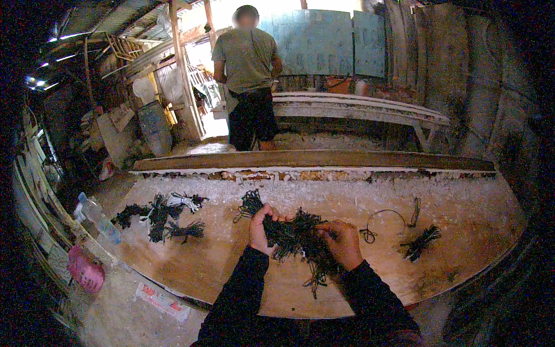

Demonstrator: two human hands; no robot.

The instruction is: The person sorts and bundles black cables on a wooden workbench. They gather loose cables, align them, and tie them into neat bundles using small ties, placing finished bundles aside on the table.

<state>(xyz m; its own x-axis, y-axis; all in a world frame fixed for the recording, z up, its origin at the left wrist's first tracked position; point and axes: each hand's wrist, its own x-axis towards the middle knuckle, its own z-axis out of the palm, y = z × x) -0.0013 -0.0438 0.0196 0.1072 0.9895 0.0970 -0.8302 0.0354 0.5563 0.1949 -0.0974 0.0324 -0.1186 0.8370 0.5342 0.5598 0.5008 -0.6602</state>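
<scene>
A thick tangle of dark cords [293, 236] lies at the middle of the wooden table [231, 280], spread between my hands. My left hand [260, 231] is wrapped round its left side, and a looped end [250, 202] of dark cord sticks up beyond the fingers. At the right side, the fingers of my right hand [345, 245] are pinched on the dark strands; exactly which strand they grip is hidden. Several loops [315, 280] trail from the tangle toward me. To the right lie one loose curved cord [388, 210] and a small tied bundle of dark cord [422, 243].
Several dark cord bundles [157, 218] and a whitish one [184, 200] lie on the table's left. A clear bottle [99, 218] and a pink bag [85, 269] are beyond its left edge. A raised board [312, 160] borders the far side. A person [247, 69] stands by a long bench [358, 108].
</scene>
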